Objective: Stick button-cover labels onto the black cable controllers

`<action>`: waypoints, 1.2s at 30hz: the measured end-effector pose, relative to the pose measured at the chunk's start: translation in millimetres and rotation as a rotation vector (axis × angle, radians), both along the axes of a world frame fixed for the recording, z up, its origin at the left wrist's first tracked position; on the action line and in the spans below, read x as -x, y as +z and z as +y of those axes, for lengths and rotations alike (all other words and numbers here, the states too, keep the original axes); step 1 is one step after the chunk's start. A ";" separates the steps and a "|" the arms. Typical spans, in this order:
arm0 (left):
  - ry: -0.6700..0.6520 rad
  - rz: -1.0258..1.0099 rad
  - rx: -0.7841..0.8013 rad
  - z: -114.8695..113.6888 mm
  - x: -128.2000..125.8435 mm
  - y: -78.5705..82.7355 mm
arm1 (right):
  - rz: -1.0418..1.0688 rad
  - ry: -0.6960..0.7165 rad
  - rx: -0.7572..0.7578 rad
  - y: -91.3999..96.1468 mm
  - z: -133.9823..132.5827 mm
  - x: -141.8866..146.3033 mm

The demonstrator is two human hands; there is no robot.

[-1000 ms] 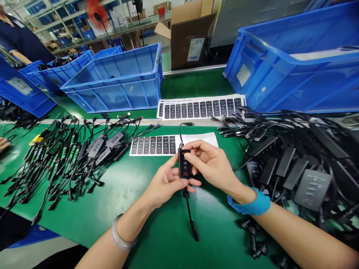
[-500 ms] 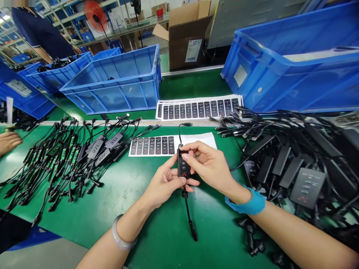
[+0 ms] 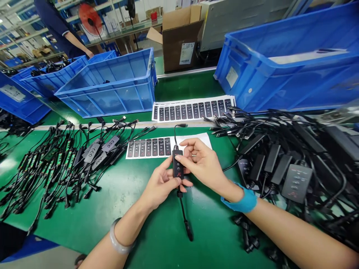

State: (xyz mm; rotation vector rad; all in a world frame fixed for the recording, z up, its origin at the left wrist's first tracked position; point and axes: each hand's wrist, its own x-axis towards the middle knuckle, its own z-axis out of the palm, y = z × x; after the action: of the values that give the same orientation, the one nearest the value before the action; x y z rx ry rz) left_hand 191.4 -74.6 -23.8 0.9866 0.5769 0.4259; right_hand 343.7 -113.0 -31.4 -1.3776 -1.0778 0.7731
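A small black inline controller [image 3: 177,173] with round button marks and a red logo on its face is held upright over the green table. One cable leaves its top, and another hangs from its bottom to a plug [image 3: 188,231]. My left hand [image 3: 159,185] grips the controller's lower part between thumb and fingers. On its upper face presses the thumb of my right hand [image 3: 204,161], its fingers curled at the right side. Just behind lies a label sheet [image 3: 206,139], with several dark labels on its left part and bare white backing on the right.
Left are cabled circuit boards [image 3: 68,155] and grey-faced controllers [image 3: 92,152]. A pile of cabled black controllers [image 3: 297,183] fills the right. More label sheets [image 3: 193,110] lie behind, before blue bins [image 3: 112,101] [image 3: 252,80] and a cardboard box [image 3: 175,48]. A person [image 3: 60,30] stands far left.
The whole view has shifted slightly. Both hands keep their hold on the controller, my right thumb still on its upper face. Another person's hand at the left edge has gone out of view.
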 end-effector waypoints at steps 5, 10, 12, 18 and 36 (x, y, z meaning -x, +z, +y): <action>-0.010 0.030 -0.051 0.7 -1.1 3.2 | -0.012 0.127 0.134 3.0 1.0 0.6; -0.046 0.086 -0.095 -1.8 -2.8 2.0 | 0.038 0.276 0.177 5.7 -0.1 3.0; -0.053 0.092 -0.101 -2.7 -3.5 0.7 | 0.020 0.230 0.157 4.5 1.5 1.0; -0.029 0.102 -0.055 -3.5 -4.8 -3.3 | -0.016 0.152 0.134 1.3 5.0 -6.1; -0.094 0.751 -1.260 37.0 29.3 21.4 | -0.521 -0.336 0.006 75.7 -57.3 -146.9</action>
State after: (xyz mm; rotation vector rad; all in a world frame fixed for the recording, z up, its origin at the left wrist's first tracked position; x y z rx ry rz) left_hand 162.1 -37.6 -2.4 2.4275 0.9412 0.2984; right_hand 490.7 -170.3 44.3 -1.7609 -1.1889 0.1698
